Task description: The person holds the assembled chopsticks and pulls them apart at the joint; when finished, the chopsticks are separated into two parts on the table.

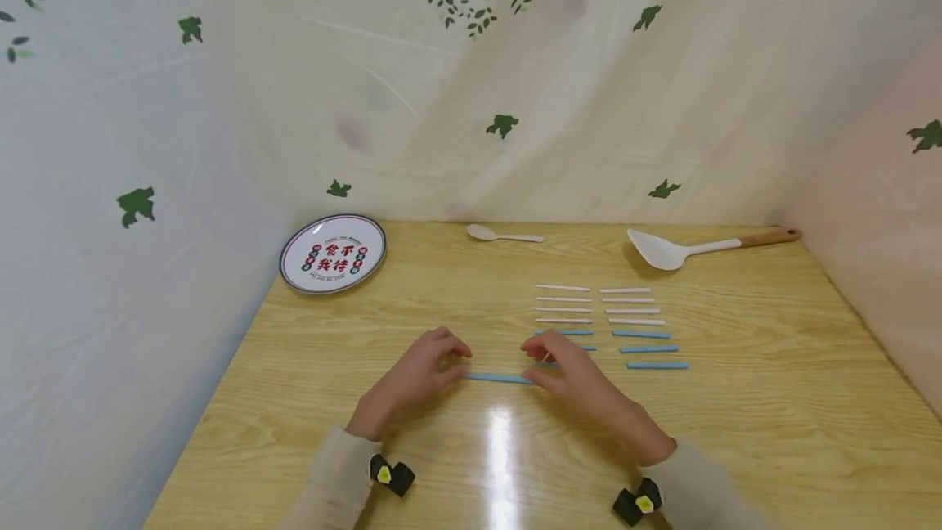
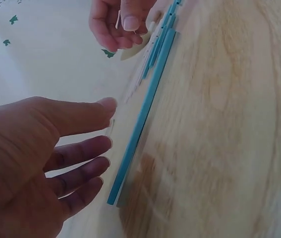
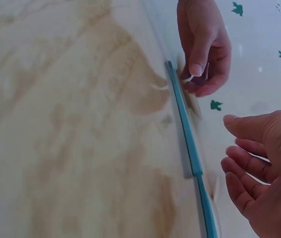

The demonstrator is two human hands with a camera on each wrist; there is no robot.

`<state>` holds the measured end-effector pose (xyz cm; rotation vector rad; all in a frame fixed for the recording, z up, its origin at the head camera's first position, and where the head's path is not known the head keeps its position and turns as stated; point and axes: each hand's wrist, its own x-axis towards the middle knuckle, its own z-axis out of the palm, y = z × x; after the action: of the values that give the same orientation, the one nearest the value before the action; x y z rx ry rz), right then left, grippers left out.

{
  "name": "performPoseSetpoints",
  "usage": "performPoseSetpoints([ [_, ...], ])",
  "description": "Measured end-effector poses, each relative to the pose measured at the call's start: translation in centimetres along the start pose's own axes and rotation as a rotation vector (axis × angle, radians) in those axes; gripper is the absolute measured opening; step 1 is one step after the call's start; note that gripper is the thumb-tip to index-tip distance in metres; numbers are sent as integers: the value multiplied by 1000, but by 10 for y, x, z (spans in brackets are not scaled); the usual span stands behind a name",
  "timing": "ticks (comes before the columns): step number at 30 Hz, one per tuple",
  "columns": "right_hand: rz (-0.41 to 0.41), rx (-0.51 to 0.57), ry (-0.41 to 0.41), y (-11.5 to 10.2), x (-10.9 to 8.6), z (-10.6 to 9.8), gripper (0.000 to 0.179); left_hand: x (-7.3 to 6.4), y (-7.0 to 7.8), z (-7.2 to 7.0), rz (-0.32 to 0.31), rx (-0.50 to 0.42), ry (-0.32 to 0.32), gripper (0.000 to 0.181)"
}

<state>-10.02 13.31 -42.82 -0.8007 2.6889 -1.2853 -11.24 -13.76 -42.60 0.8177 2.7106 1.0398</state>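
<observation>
A thin blue straw-like stick [image 1: 499,378] lies crosswise on the table between the two hands. My left hand [image 1: 423,368] is by its left end, thumb and fingers spread apart. In the left wrist view the left fingers [image 2: 83,148] stand clear of the blue stick [image 2: 142,119]. Near the stick's other end is my right hand [image 1: 572,370], its fingers loosely bent. The right wrist view shows that hand's thumb [image 3: 247,128] apart from the blue stick [image 3: 184,119]. Neither hand holds anything. The right hand partly hides the nearer blue sticks behind it.
Behind and right of the hands, white sticks [image 1: 563,298] and blue sticks [image 1: 649,348] lie in two columns of rows. A plate [image 1: 294,272] with red lettering stands at the back left. Along the back lie a small spoon [image 1: 482,232] and a white wooden-handled ladle [image 1: 658,250].
</observation>
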Motion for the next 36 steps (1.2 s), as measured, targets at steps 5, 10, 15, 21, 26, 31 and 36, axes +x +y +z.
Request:
performPoseSetpoints([
  [5, 4, -30, -55, -1, 4, 12, 28, -2, -2, 2, -7, -3, -51, 18],
  [10, 8, -102, -116, -4, 7, 18, 25, -1, -3, 6, 22, 37, -66, 15],
  [15, 14, -151, -155, -6, 9, 22, 20, 0, -4, 11, 63, 88, -57, 11],
  [21, 25, -169, -182, -10, 9, 25, 9, 0, -4, 12, 75, 102, -50, 5],
  [26, 20, -187, -162, -13, 10, 24, 8, 1, -2, 11, 71, 101, -51, 4],
  [31, -33, -224, -59, -16, 12, 20, 9, 3, 6, 4, -2, 27, -88, 3],
  [36, -132, -269, 2, -18, 15, 12, 11, 11, 15, 0, -22, 41, -132, 11],
])
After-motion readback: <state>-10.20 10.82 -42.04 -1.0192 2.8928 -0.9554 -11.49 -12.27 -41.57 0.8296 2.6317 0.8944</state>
